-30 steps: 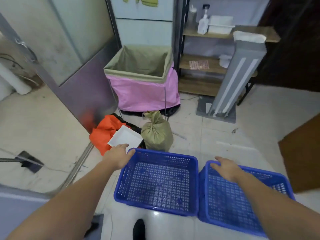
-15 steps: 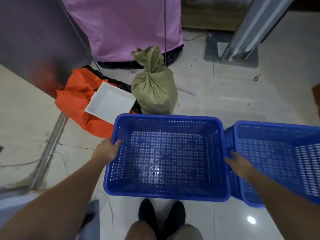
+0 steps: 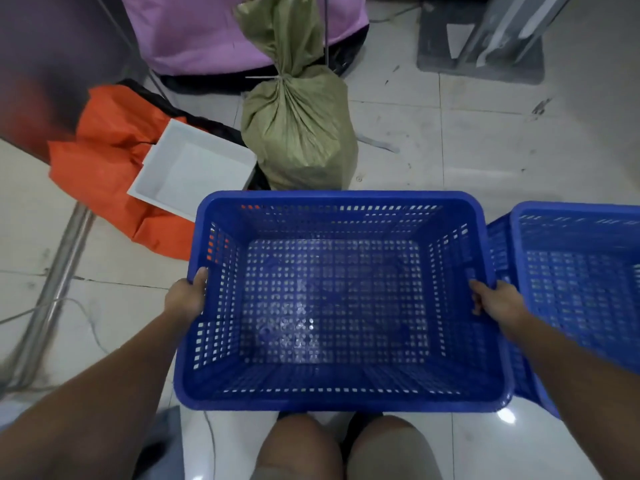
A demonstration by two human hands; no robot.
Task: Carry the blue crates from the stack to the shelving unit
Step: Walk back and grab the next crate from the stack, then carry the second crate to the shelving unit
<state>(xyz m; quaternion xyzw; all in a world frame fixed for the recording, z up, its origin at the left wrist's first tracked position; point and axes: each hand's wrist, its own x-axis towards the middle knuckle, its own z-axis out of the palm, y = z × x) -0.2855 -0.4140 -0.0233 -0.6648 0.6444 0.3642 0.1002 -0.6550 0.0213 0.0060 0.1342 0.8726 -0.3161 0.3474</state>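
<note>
Blue crate was held by both hands at its short sides, above tiled floor and in front of knees. Left hand was curled round left rim, thumb over top edge. Right hand was gripped on right rim, fingers hooked inside. Second blue crate was seen just beside it on right. Green tied sack, white tray and orange cloth were lying beyond.
</note>
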